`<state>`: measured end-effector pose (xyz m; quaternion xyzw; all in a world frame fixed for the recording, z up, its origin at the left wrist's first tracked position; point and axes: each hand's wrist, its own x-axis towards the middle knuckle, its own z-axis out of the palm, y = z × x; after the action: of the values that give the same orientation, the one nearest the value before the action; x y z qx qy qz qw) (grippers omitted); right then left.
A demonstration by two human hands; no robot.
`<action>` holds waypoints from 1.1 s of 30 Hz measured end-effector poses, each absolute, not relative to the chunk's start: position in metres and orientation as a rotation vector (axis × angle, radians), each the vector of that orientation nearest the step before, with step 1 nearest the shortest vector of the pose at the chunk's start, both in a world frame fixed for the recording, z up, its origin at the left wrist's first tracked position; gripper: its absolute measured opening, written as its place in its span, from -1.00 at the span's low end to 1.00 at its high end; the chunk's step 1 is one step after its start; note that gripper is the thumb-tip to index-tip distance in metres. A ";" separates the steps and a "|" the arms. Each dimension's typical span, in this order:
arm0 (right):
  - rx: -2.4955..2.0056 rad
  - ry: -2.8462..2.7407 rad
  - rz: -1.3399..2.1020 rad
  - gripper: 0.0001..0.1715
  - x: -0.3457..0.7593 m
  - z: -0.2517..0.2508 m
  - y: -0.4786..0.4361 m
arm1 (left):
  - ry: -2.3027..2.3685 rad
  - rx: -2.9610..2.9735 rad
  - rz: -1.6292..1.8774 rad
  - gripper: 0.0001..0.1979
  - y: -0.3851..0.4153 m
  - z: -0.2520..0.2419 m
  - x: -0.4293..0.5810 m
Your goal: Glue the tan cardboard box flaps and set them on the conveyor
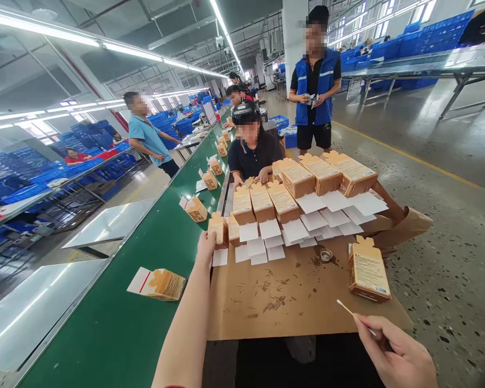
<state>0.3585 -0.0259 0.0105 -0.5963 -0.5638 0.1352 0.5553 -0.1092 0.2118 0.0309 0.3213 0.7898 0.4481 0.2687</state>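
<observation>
Tan kraft box (218,227), tab-topped, is being grasped by left hand (206,245) at the far-left edge of the tabletop (291,302); white-tipped swab (345,307) is being pinched in right hand (396,353).

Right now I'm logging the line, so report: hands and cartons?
Left hand on small carton, grip unclear. Right hand pinches cotton swab. Small dish, lone carton between; nothing blocking.

Bright ceiling strip lights (129,51), wide-angle edge warp, sharp.
</observation>
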 end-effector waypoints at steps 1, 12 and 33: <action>-1.417 -1.365 0.318 -0.52 0.365 0.012 -0.025 | 2.128 0.812 1.269 -0.68 0.199 0.030 -0.111; -1.476 -1.846 0.117 -0.59 0.397 0.033 0.048 | 1.426 0.559 1.575 -0.14 0.014 -0.004 -0.074; -1.501 -2.129 0.217 -0.63 0.361 0.024 0.076 | 1.530 0.752 1.323 -0.17 0.008 -0.022 -0.003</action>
<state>0.3608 0.0758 0.0237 -0.5543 -0.7863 0.0802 0.2609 -0.0029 0.0085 -0.0219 0.3073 0.6250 0.5404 0.4722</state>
